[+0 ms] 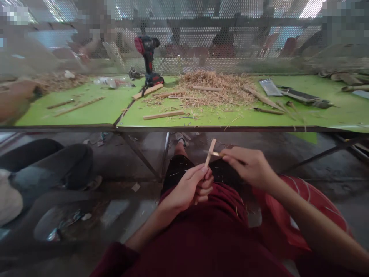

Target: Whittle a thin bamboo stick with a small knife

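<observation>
My left hand (191, 186) is closed round the lower end of a thin wooden stick (211, 149), which points up and away from me above my lap. In my right hand (253, 165) is a small carving knife (216, 154), gripped by its handle. Its blade lies across the stick, a little above my left fingers, and appears to touch it. The knife's handle is mostly hidden by my fingers. A few pale shavings lie on my dark shorts and red shirt.
The green table (129, 115) ahead bears a heap of wood shavings (216, 86), a cordless drill (148, 57), wooden strips (163, 115), a plastic bottle (113, 82) and another knife (268, 111). A red stool (305, 207) stands at my right; another person's legs (52, 165) are at left.
</observation>
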Demonstrator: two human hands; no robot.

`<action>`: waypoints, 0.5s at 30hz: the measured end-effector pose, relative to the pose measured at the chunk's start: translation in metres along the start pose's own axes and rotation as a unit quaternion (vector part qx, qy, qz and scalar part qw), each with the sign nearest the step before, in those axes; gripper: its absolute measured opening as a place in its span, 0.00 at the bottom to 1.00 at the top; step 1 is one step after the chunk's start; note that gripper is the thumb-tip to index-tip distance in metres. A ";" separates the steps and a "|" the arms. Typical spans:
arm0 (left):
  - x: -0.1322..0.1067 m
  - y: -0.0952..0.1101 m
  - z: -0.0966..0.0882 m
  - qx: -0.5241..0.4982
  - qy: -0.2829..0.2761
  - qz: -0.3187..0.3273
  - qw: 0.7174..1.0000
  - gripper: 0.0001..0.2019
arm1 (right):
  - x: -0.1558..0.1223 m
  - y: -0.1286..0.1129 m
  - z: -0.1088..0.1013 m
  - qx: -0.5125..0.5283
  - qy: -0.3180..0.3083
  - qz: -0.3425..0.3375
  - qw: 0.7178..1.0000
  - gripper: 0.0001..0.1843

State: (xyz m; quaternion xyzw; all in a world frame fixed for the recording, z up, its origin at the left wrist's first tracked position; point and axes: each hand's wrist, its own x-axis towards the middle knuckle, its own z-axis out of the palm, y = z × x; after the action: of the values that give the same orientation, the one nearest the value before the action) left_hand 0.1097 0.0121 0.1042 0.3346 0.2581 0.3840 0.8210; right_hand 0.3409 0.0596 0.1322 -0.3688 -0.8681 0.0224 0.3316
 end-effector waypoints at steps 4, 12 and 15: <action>-0.002 0.001 0.002 0.007 0.044 0.010 0.999 0.24 | -0.003 -0.019 0.025 -0.069 -0.002 -0.054 0.996 0.19; 0.004 -0.002 0.004 0.049 0.129 0.049 0.989 0.30 | 0.010 -0.011 0.026 -0.205 0.015 -0.126 0.971 0.20; 0.005 0.003 0.003 0.060 0.117 0.058 0.990 0.31 | 0.018 -0.005 0.025 -0.223 0.014 -0.144 0.964 0.21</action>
State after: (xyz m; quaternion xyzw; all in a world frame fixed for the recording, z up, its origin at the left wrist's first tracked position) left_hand 0.1132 0.0168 0.1073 0.3502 0.3548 0.4514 0.7401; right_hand 0.3139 0.0729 0.1242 -0.3049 -0.8904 -0.2244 0.2527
